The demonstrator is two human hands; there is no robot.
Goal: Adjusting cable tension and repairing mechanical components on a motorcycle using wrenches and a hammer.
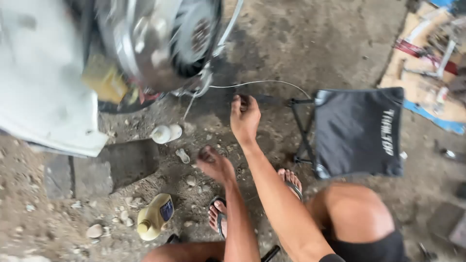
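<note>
The right hand [244, 118] is stretched forward over the dirt floor [301, 43], its fingers curled shut around a dark tool handle [264, 100] that lies toward a folding stool [358, 132] with a black cloth seat. A thin wire [272, 82] is seen arching from the engine [160, 41] toward the stool, just beyond that hand. The left hand [213, 164] is held lower and nearer, blurred, with fingers bunched; whether anything is gripped cannot be told. A small white part [183, 155] lies just beside it, and a white bottle [166, 133] lies farther out, below the engine. A yellow oil bottle [155, 216] is lying near the sandalled feet [218, 216].
</note>
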